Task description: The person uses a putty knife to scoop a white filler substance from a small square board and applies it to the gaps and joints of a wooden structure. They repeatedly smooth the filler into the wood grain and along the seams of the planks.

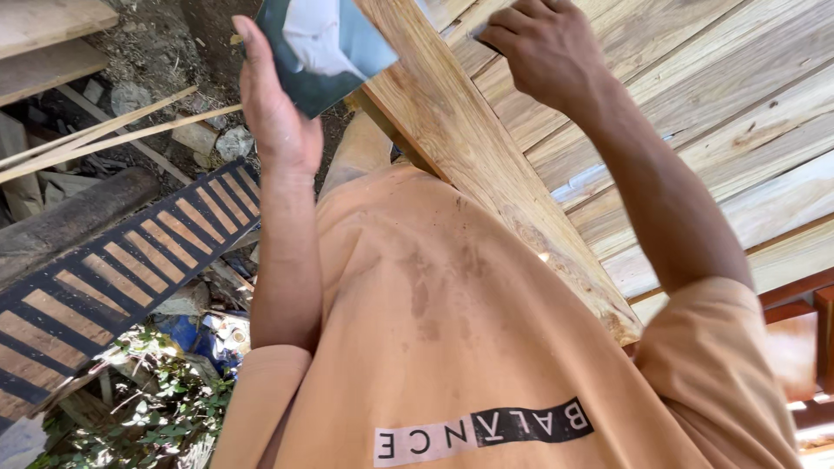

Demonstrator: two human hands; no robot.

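- Wooden plank (486, 165) runs from top centre down to the right, edge-on against the orange shirt (434, 330).
- Left hand (274, 113), upper left, grips a dark card (321, 48) along its edge.
- Right hand (543, 43), top centre, is curled tight on the boards (738, 113); what it pinches is unclear.

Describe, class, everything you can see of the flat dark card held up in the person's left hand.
The card is a thin, stiff-looking rectangle, dark blue-grey with a white patch across its upper part. It is held tilted, one corner pointing down, and its top is cut off by the picture's edge. The left hand grips its left edge, palm towards it. Its right corner overlaps the pale wooden plank behind; whether they touch is unclear.
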